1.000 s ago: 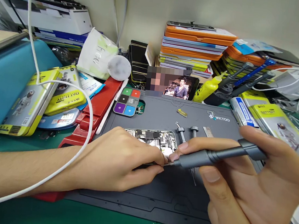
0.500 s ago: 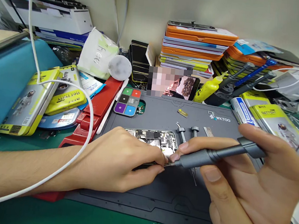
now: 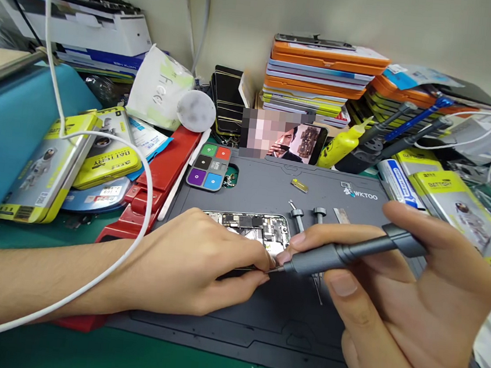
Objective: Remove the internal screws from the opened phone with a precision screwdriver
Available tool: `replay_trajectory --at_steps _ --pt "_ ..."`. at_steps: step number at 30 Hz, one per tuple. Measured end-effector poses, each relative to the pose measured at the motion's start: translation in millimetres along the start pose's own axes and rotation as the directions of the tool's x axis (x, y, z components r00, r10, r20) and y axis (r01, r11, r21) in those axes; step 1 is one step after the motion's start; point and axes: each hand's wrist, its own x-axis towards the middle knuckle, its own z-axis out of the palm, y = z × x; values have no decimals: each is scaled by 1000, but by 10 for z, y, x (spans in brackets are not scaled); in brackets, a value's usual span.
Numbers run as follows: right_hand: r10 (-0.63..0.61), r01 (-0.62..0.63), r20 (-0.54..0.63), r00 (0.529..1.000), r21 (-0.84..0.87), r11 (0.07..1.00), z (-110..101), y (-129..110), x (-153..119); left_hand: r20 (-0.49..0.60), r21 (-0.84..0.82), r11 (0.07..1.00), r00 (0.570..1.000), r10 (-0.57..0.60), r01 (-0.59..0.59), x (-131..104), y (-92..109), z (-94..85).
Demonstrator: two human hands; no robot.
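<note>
An opened phone (image 3: pixel 259 223) with its inner boards showing lies on the dark grey mat (image 3: pixel 220 336). My left hand (image 3: pixel 206 262) covers its near left part, thumb and index finger pinched on the phone's near edge. Between the fingers of my right hand (image 3: pixel 397 282) is a grey screwdriver (image 3: pixel 334 256), tilted, its tip at the phone's near right edge beside my left fingertips. The exact contact of the tip is hidden. More screwdrivers (image 3: pixel 319 215) lie just beyond my right fingers.
A propped phone (image 3: pixel 304 144) plays a video at the back. Orange and white boxes (image 3: pixel 324 57) are stacked behind it. Battery boxes (image 3: pixel 45 169) and a red tool (image 3: pixel 163 169) lie left. A white cable (image 3: pixel 150 197) crosses over my left forearm. A yellow bottle (image 3: pixel 341 146) stands back right.
My right hand and the screwdriver have shifted slightly left, the handle's rear end most. My left hand keeps its pinch on the phone's edge.
</note>
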Motion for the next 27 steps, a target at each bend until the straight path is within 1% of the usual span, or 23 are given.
replay_trajectory --at_steps 5,6,8,9,10,11,12,16,18,19,20,21,24,27 --pt "-12 13 31 999 -32 999 -33 -25 0 -5 5 1000 1000 4 -4 6 -4 8" --pt "3 -2 23 1000 -42 999 -33 -33 -13 -5 8 1000 1000 3 -3 8 -4 6" --pt "79 -80 -11 997 -61 995 -22 -47 -55 -1 9 1000 1000 4 -4 10 -4 -1" --pt "144 -148 -59 988 -72 986 -13 -51 -79 3 10 1000 1000 4 -4 8 -4 -4" --pt "208 -213 -74 975 -74 974 -4 -52 -103 6 11 1000 1000 5 -6 5 -5 -7" --pt "220 -226 -84 972 -69 972 3 -49 -122 9 13 1000 1000 8 -9 2 -7 -8" --pt "202 -207 -90 975 -52 977 8 -44 -136 12 15 1000 1000 11 -12 -1 -10 -7" --pt "155 -157 -41 987 -32 987 3 -23 -115 10 22 1000 1000 11 -12 2 -20 6" --pt "111 -113 -21 994 -74 991 -16 -28 -72 19 15 1000 1000 0 -1 10 -18 7" --pt "53 -52 11 999 -91 995 -30 -35 -49 27 7 1000 1000 -2 2 13 -15 3" --pt "45 -44 7 999 -143 989 -46 -43 -28 34 0 1000 999 -5 5 15 -9 -3" --pt "33 -18 83 996 -180 983 -64 -51 -11 39 -5 1000 999 -7 7 14 -3 -10" --pt "18 23 150 988 -265 964 -105 -70 9 43 -20 1000 999 -9 10 9 18 -32" --pt "-13 51 137 990 -274 960 -105 -81 2 49 -29 999 999 -15 16 8 27 -44"
